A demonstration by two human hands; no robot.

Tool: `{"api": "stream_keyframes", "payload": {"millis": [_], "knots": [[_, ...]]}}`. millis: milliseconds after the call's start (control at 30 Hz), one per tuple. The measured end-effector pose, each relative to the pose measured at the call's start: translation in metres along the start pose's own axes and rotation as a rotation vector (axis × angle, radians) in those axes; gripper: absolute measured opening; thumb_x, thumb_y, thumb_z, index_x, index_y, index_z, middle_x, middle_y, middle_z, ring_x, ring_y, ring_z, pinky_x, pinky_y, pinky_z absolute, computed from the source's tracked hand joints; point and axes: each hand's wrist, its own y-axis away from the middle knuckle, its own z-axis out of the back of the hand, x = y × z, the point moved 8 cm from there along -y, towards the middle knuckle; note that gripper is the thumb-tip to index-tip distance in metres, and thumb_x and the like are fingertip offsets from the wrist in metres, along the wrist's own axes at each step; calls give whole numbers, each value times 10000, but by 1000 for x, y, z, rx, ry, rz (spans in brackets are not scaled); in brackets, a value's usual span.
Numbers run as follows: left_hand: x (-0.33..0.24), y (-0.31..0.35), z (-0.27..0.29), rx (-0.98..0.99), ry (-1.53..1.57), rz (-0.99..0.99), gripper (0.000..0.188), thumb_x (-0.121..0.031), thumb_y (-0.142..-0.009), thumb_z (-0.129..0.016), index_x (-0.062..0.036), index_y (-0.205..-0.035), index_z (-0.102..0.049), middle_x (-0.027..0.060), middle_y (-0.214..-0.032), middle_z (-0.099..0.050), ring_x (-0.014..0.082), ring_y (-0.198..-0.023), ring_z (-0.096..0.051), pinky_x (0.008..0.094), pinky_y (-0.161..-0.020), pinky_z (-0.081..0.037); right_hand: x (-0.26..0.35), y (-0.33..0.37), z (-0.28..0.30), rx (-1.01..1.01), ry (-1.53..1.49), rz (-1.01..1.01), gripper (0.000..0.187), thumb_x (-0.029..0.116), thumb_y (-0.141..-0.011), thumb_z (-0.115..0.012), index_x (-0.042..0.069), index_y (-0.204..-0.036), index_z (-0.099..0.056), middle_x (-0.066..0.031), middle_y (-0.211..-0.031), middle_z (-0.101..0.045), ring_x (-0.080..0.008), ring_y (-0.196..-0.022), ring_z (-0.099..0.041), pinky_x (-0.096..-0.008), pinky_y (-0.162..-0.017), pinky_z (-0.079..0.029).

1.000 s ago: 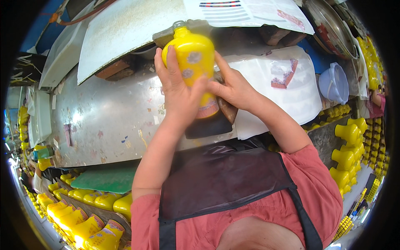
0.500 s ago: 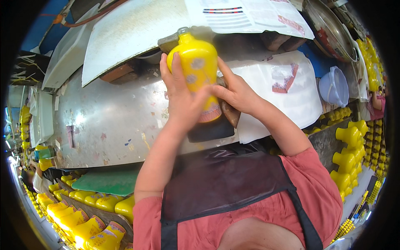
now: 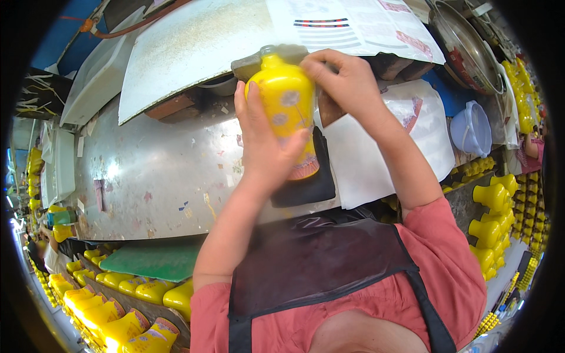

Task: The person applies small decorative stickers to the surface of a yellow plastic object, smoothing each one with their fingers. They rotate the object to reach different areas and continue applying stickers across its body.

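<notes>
Left hand grips the yellow vase; right hand pinches its upper side. Metal worktable, white sheet and yellow vases surround them.

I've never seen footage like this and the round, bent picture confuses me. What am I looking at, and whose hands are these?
The camera sits on a person's head and looks down, so the wide lens bends straight edges. The forearms coming up from below are that person's own. The left hand wraps around a yellow vase patterned with pale flowers, while the right hand grips it near the neck. Beneath lies a worn metal worktable with a white sheet and a dark pad. More yellow vases stand in rows at the lower left.
</notes>
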Motion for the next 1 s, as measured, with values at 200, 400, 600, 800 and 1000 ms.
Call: {"api": "stream_keyframes", "payload": {"millis": [200, 400, 600, 800, 1000], "knots": [[1, 1, 0, -16, -5, -9, 1099, -273, -841, -745, -43, -1627, -13, 253, -1631, -138, 393, -1515, -207, 463, -1237, -202, 31, 37, 17, -72, -396, 448, 131, 56, -933, -698, 36, -1062, -709, -5, -931, -685, -88, -935, -636, -252, -824, -524], [22, -1, 3, 1, 462, 347, 887, -289, -1010, -587, -83, -1642, 0, 205, -1641, -200, 344, -1491, -291, 420, -1226, -234, 35, 85, -2, -252, 193, 980, 268, 34, -700, -754, 105, -954, -710, -71, -911, -685, -285, -827, -684, -378, -725, -566], [23, -6, -12, 8, 979, 465, 722, -515, -1102, -338, -130, -1637, -43, 151, -1549, -382, 284, -1405, -421, 437, -1176, -339, 30, 128, -16, 42, -107, 981, 230, -37, -710, -754, 55, -915, -703, -129, -954, -724, -299, -834, -715, -387, -710, -581], [30, -6, -24, -35, 1250, 547, 604, -494, -1115, -300, -123, -1587, -236, 110, -1497, -468, 256, -1373, -471, 439, -1161, -376, -40, 64, -5, -235, -530, 119, 231, -38, -868, -745, 23, -1074, -661, -65, -973, -717, -103, -898, -669, -285, -780, -542], [29, -4, -27, 2, 1339, 647, 638, -545, -1106, -231, -71, -1491, -416, 105, -1458, -538, 271, -1335, -531, 449, -1137, -414, 14, 122, -13, -301, -93, 822, 333, -82, -699, -822, 91, -961, -709, -112, -903, -728, -277, -784, -713, -342, -709, -576]]}}
